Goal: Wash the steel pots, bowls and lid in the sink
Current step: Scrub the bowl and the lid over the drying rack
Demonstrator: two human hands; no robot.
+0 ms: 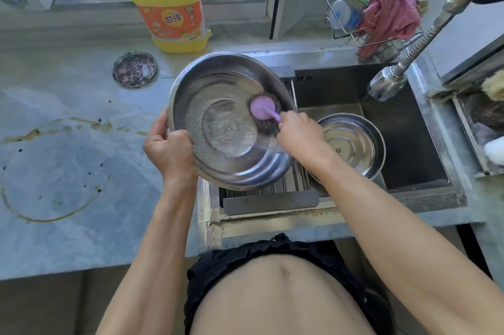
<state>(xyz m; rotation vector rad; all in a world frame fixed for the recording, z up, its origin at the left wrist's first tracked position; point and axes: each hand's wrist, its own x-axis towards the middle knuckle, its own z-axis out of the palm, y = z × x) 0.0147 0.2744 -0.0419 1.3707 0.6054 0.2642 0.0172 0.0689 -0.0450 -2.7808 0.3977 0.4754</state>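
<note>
Inside, the tilted steel bowl [229,127] gleams wet and soapy.

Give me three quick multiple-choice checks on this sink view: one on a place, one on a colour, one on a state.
1. Where is the smaller steel bowl?
A. Down in the sink basin
B. On the counter by the detergent
C. In the wire rack

2. What colour is the scrub brush head?
A. Green
B. Purple
C. White

3. How is the big steel bowl held?
A. Lying flat on the counter
B. Upside down in the basin
C. Tilted, gripped at the rim

Answers:
1 A: the smaller steel bowl sits in the sink under the tap.
2 B: the scrub brush in the right hand is purple.
3 C: the left hand grips the rim of the big steel bowl, tilted over the sink edge.
</note>
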